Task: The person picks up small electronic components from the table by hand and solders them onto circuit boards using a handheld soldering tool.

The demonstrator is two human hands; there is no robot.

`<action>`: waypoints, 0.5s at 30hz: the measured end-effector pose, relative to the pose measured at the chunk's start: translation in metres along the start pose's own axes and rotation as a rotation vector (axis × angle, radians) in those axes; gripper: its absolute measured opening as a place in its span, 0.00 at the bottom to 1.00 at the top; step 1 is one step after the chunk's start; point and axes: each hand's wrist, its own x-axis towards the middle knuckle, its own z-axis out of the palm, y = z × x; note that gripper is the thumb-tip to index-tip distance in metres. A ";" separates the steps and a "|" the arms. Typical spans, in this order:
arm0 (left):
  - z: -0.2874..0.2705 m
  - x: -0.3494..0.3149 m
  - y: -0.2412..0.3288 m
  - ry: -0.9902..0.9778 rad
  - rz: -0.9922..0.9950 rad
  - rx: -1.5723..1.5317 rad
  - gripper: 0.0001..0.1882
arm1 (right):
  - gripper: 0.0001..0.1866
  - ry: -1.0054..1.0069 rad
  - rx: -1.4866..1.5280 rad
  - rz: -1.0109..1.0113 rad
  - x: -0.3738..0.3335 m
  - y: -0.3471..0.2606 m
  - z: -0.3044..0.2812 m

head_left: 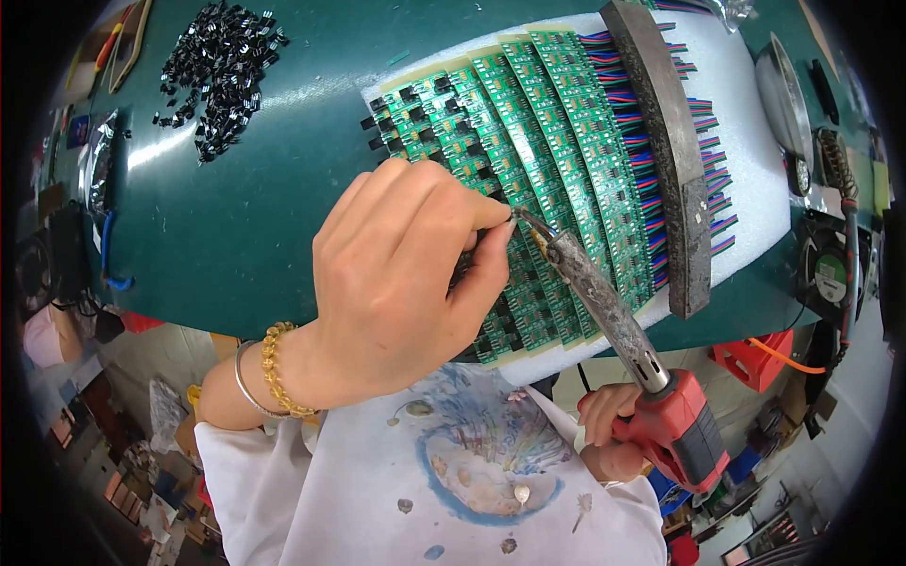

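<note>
Green circuit boards (585,123) lie in overlapping rows, several with small black parts along them. My left hand (392,274) is closed in a pinch over the left rows. Whatever its fingertips hold is too small and covered to name. A soldering iron (604,297), with a pistol-shaped red and black handle, is in my right hand (609,429), fingers wrapped round the grip. The iron's tip meets the boards right beside my left fingertips. My left hand hides part of the rows beneath it.
A dark metal bar (661,141) lies across the coloured wires (628,104) of the boards. White foam (755,189) is under them, on a green table (217,226). Loose black components (222,71) form a pile at far left. A small fan (826,269) stands at right.
</note>
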 end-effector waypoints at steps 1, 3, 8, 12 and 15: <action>0.000 0.001 0.000 0.000 0.000 -0.001 0.11 | 0.17 0.001 0.000 0.000 0.003 -0.002 -0.002; 0.001 0.002 0.002 0.004 -0.011 -0.007 0.11 | 0.14 -0.209 -0.344 -0.207 0.013 -0.006 -0.009; 0.000 0.002 0.002 0.009 -0.020 0.001 0.10 | 0.06 0.156 -0.214 -0.058 -0.011 0.002 0.016; -0.002 0.001 0.001 0.003 -0.023 0.007 0.10 | 0.04 0.018 0.218 -0.087 0.000 -0.004 0.005; 0.000 0.003 0.002 0.002 -0.025 0.003 0.10 | 0.06 0.019 0.171 -0.184 0.006 -0.005 0.007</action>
